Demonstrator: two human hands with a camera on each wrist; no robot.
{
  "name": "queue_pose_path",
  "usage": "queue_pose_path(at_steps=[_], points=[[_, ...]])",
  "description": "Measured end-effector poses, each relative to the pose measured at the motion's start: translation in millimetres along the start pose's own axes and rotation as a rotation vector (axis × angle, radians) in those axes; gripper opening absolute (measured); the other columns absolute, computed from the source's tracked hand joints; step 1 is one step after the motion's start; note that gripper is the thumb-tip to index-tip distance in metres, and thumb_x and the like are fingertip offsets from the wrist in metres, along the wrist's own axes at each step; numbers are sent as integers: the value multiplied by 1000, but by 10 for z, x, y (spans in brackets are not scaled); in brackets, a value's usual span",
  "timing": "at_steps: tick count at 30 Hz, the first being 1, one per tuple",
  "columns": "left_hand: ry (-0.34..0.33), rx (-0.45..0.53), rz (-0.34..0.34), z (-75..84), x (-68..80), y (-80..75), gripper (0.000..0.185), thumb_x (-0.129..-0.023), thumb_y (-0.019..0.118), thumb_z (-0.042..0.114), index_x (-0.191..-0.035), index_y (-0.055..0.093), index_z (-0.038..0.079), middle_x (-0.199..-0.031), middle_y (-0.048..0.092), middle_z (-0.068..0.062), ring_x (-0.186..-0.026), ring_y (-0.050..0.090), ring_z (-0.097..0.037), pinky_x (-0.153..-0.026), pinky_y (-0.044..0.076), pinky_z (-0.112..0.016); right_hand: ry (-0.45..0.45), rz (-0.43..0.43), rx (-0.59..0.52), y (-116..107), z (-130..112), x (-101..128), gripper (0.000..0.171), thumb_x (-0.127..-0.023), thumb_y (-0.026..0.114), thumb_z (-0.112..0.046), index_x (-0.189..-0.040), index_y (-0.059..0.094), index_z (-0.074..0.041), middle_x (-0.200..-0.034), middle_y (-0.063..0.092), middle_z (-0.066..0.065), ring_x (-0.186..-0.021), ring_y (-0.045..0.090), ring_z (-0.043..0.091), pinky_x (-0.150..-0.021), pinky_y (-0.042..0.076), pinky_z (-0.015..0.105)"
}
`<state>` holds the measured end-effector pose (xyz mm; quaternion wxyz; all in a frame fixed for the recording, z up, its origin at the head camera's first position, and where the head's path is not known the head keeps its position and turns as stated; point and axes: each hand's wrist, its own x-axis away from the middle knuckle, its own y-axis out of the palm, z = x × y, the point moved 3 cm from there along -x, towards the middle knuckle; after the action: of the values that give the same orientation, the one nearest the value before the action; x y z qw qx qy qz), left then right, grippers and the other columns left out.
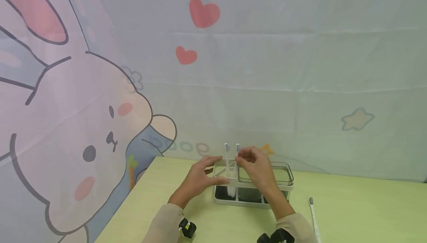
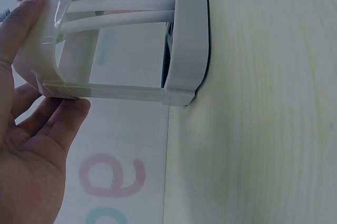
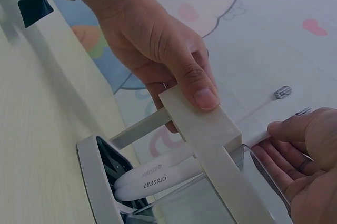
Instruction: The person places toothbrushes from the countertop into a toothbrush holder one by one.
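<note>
A white toothbrush holder (image 1: 247,203) stands on the table in the head view. My left hand (image 1: 197,178) grips its upper rack at the left end, thumb on the near side and fingers behind. Two white toothbrushes stand in that end, bristles up: a left toothbrush (image 1: 227,161) and a right toothbrush (image 1: 238,147). With thumb and fingertips, my right hand (image 1: 258,168) pinches the right one just below its head. In the right wrist view both handles (image 3: 163,182) reach down to the dark base inside the white frame (image 3: 205,129).
A clear container (image 1: 283,174) fills the holder's right part, behind my right hand. Another toothbrush (image 1: 313,213) lies on the light green table (image 1: 360,206) to the right. A cloth backdrop (image 1: 253,68) with a cartoon rabbit hangs behind the table.
</note>
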<state>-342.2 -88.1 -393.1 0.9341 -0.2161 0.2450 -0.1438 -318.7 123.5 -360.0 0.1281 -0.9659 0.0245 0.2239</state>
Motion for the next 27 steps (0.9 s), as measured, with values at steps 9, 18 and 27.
queue_pose_path(at_steps=[9, 18, 27], points=[[5, 9, -6, 8, -3, 3, 75, -86, 93, 24, -150, 60, 5, -140, 63, -11, -134, 57, -32, -115, 50, -52, 15, -17, -6, -75, -18, 6, 24, -98, 78, -11, -119, 71, 0, -109, 74, 9, -104, 71, 27, -88, 59, 30], [-7, 3, -11, 13, 27, 2, 77, -86, 93, 26, -152, 58, 4, -143, 61, -9, -137, 56, -33, -116, 49, -53, -42, -31, -1, -226, -91, 45, 23, -100, 76, -8, -119, 70, 4, -110, 73, 13, -102, 71, 27, -86, 63, 24], [1, 12, -14, 8, 21, 30, 74, -87, 92, 23, -151, 59, 6, -143, 61, -12, -136, 56, -36, -116, 49, -53, -86, -19, 132, -561, -172, 190, 23, -102, 76, -17, -120, 72, -4, -113, 73, 7, -101, 70, 19, -88, 59, 21]])
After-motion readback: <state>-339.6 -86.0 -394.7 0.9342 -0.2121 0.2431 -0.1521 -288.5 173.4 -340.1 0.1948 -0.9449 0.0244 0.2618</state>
